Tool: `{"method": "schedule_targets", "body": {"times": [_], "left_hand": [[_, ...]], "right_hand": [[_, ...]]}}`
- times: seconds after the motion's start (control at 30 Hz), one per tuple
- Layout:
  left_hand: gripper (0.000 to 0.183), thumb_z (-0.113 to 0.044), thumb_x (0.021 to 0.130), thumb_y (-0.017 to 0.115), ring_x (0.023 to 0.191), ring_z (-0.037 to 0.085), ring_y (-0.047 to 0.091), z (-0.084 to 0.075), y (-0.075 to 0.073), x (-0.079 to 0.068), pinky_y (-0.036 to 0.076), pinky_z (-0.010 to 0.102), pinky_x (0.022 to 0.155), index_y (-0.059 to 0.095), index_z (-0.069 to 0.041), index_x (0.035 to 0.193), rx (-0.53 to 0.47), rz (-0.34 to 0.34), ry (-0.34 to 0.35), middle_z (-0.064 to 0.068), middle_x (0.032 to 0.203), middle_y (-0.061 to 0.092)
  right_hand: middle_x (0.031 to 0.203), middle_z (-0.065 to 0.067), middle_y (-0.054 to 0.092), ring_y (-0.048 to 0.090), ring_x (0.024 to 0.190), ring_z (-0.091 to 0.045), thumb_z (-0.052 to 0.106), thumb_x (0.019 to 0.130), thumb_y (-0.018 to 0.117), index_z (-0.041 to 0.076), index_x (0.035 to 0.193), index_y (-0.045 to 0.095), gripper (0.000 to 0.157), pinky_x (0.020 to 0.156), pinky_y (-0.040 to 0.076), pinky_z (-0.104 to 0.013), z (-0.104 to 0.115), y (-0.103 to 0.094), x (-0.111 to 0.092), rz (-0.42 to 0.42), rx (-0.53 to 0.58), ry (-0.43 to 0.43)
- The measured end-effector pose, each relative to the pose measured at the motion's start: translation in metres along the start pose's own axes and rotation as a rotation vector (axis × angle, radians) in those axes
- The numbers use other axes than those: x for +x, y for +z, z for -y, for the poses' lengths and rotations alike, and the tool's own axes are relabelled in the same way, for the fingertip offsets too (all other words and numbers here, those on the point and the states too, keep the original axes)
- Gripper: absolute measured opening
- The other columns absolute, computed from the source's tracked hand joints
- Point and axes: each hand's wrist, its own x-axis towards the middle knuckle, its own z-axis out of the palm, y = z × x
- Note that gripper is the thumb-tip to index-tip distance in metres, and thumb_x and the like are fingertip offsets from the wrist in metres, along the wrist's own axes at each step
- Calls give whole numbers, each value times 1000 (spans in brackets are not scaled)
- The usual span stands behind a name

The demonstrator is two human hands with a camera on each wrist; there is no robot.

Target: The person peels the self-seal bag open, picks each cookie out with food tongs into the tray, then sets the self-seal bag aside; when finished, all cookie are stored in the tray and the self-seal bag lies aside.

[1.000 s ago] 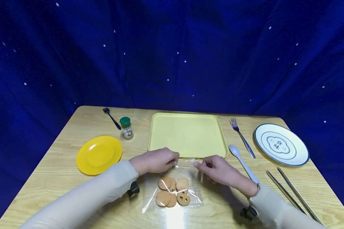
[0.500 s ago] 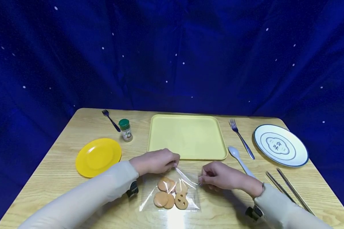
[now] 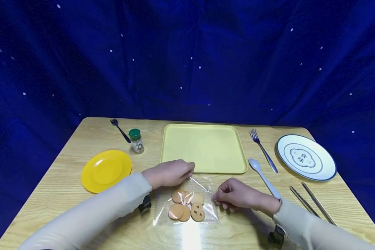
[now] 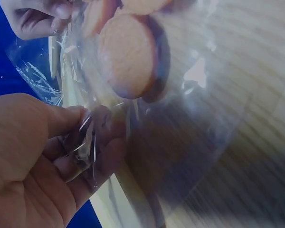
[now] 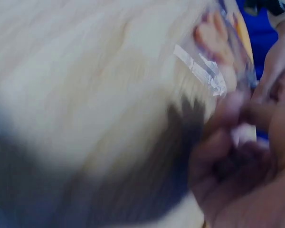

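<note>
A clear plastic bag (image 3: pixel 211 212) of cookies (image 3: pixel 176 211) lies on the table in front of the tray. Among the cookies, one has holes like a pretzel (image 3: pixel 197 212). My left hand (image 3: pixel 172 173) pinches the bag's far edge. In the left wrist view, thumb and fingers of the left hand (image 4: pixel 33 152) grip its crumpled film. At the bag's right side, my right hand (image 3: pixel 237 194) pinches the film between thumb and forefinger, with the other fingers curled. The right wrist view shows the right hand (image 5: pixel 247 166) blurred, a shiny strip of film near its fingertips.
Behind the hands lies a pale yellow tray (image 3: pixel 203 146). Left of it are a yellow plate (image 3: pixel 107 171), a green-capped shaker (image 3: pixel 136 141) and a fork (image 3: pixel 121 131). To the right lie another fork (image 3: pixel 263 150), a spoon (image 3: pixel 264 177), a white plate (image 3: pixel 322 168) and tongs (image 3: pixel 318 201).
My right hand has moved nearer to me along the bag's right side, first drawing the film's edge slantwise, then shifting slightly left. My left hand has barely moved.
</note>
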Motion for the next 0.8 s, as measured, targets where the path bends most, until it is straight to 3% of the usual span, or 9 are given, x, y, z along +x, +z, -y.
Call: {"method": "schedule_targets", "body": {"times": [0.13,0.33,0.47,0.6,0.67,0.8], "left_hand": [[17,-16,102,46,63,7,46,2,0,0,41,21,59,53,-13,87,7,-5,12,-6,70,49],[15,-15,102,47,63,6,48,3,-2,2,43,20,59,53,-14,88,-8,-12,0,-6,71,52],[15,-15,101,48,63,6,48,4,-3,3,43,20,59,53,-14,87,6,-12,1,-6,71,51],[16,-14,101,49,64,7,47,5,-3,4,42,20,59,52,-14,85,9,-5,3,-6,71,50],[16,-13,101,49,65,7,47,4,-4,5,41,20,59,53,-13,85,6,0,4,-6,71,50],[14,-12,100,50,66,7,47,4,-3,6,41,20,60,55,-13,87,-5,10,5,-6,73,51]], "right_hand": [[59,-1,56,48,45,-6,21,99,55,-8,80,62,36,43,43,-19,-4,-11,0,56,-43,-38],[54,-1,55,49,40,-9,36,97,58,-6,73,60,48,39,43,-26,-4,-4,-1,-17,-55,38],[54,0,55,46,38,-5,25,95,60,-9,73,59,41,38,38,-19,-4,5,-2,-11,6,47],[57,1,55,46,41,-4,14,95,58,-10,73,54,33,42,40,-17,-8,2,-3,45,16,17],[58,1,54,46,42,-5,13,95,59,-9,71,49,35,43,42,-17,-9,-1,-4,77,-18,13],[55,1,54,46,40,-5,21,95,60,-9,70,52,40,41,41,-18,-8,-2,-7,102,-54,40]]}}
